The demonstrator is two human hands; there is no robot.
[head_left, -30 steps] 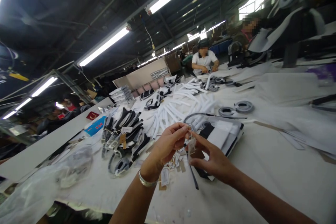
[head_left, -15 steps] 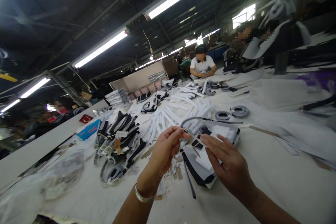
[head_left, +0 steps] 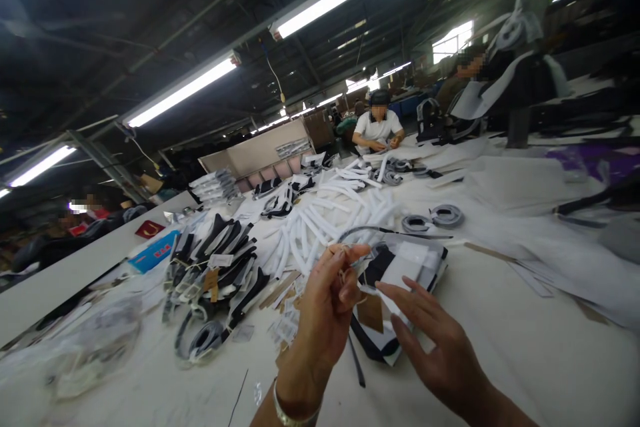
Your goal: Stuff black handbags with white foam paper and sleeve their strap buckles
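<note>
My left hand [head_left: 327, 300] is closed in a pinch, with a thin light string [head_left: 343, 273] showing at its fingertips. A brown card tag [head_left: 370, 312] is just right of those fingers; I cannot make out how it joins the string. My right hand [head_left: 435, 333] is beside the tag with its fingers stretched out and apart, holding nothing. Behind both hands lies a flat grey and black fabric piece [head_left: 434, 265] with white and black patches on top, partly hidden by them. A dark strap [head_left: 357, 363] sticks out from its near side.
White tubes [head_left: 320, 220] are heaped beyond my hands. Bundled black and grey straps [head_left: 225, 260] lie left, near a blue box [head_left: 154, 251]. Rolled grey straps [head_left: 447, 215] sit to the right. Loose tags [head_left: 284, 327] lie by my left wrist. A co-worker [head_left: 379, 127] sits across the table.
My left hand has turned more upright and shifted slightly right. The brown tag now shows its flat face. My right hand has moved a little lower. The view has shifted slightly.
</note>
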